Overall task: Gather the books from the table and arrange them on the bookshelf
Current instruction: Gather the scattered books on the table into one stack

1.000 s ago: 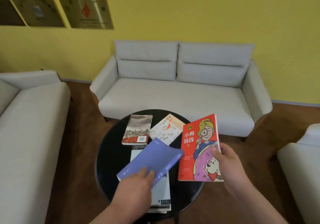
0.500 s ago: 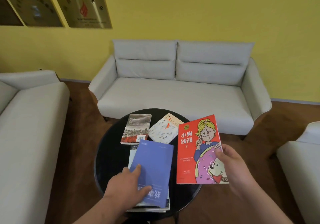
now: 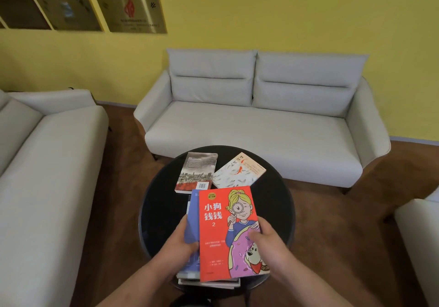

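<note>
A red cartoon-cover book (image 3: pixel 221 233) lies on top of a blue book (image 3: pixel 193 218), which tops a stack at the near side of the round black table (image 3: pixel 159 202). My right hand (image 3: pixel 268 247) grips the red book at its right edge, thumb on the cover. My left hand (image 3: pixel 183 245) holds the stack's left side, thumb on the blue book. Farther back on the table lie a grey city-photo book (image 3: pixel 197 171) and a white book with a red fish (image 3: pixel 238 171). No bookshelf is in view.
A grey two-seat sofa (image 3: pixel 256 126) stands behind the table against the yellow wall. Another grey sofa (image 3: pixel 42 164) runs along the left, and an armchair edge (image 3: pixel 420 235) shows at the right. Brown floor surrounds the table. Framed plaques (image 3: pixel 95 2) hang at top left.
My right hand has brought the red book left onto the blue book on the stack. My left hand turned the blue book straight, set it down, and now holds the stack's left side.
</note>
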Motion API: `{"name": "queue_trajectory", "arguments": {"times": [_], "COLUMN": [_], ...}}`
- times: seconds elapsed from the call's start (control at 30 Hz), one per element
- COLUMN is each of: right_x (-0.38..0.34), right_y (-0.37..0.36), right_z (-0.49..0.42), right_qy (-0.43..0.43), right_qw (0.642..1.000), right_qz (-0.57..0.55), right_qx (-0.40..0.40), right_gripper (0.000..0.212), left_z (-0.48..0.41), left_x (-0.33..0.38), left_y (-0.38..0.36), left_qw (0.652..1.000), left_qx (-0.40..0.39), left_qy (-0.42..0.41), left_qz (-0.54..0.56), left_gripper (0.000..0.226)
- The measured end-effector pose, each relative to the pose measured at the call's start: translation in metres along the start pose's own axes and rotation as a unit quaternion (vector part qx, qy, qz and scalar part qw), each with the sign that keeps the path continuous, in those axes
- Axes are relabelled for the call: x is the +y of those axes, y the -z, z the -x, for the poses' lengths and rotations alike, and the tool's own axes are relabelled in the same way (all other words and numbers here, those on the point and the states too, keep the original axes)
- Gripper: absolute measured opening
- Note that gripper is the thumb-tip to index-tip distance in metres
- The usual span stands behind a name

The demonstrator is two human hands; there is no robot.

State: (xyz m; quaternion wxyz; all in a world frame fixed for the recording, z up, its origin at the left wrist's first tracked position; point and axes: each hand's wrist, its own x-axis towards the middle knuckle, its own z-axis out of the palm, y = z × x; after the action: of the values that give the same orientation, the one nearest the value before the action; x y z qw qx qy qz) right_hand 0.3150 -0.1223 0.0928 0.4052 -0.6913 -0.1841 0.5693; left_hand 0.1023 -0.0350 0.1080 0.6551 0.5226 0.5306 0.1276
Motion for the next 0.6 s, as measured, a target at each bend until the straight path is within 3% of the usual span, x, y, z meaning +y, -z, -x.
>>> {"name": "queue_trajectory", "arguments": {"times": [0.1, 0.17, 0.33, 0.43, 0.6], "right_x": [0.002, 0.006, 0.004, -0.006, -0.015], "right_y": [-0.017, -0.029, -0.036, -0.026, -0.031], "right_z": [-0.003, -0.004, -0.003, -0.008, -0.006], "right_qy": [-0.005, -0.008, -0.017, -0.005, 0.023], "right_qw": [1.000, 0.999, 0.997, 0.996, 0.988], "right_qz": [-0.016, -0.028, -0.005, 0.005, 0.074], "right_qx": [-0.019, -0.029, -0.068, -0.091, -0.130], "right_gripper": [0.021, 0.025, 0.034, 0.050, 0.076], "left_z": [-0.001, -0.003, -0.005, -0.011, -0.014], "left_x": [0.002, 0.003, 0.000, -0.003, -0.001], "left_y": [0.002, -0.001, -0.003, 0.002, 0.001], "left_qw": [0.986, 0.986, 0.997, 0.995, 0.991], "left_qx": [0.018, 0.008, 0.001, 0.018, 0.005], "left_qy": [0.070, 0.079, 0.055, 0.065, 0.064], "left_qz": [0.149, 0.145, 0.052, 0.075, 0.116], "left_gripper": [0.027, 0.023, 0.050, 0.058, 0.016]}}
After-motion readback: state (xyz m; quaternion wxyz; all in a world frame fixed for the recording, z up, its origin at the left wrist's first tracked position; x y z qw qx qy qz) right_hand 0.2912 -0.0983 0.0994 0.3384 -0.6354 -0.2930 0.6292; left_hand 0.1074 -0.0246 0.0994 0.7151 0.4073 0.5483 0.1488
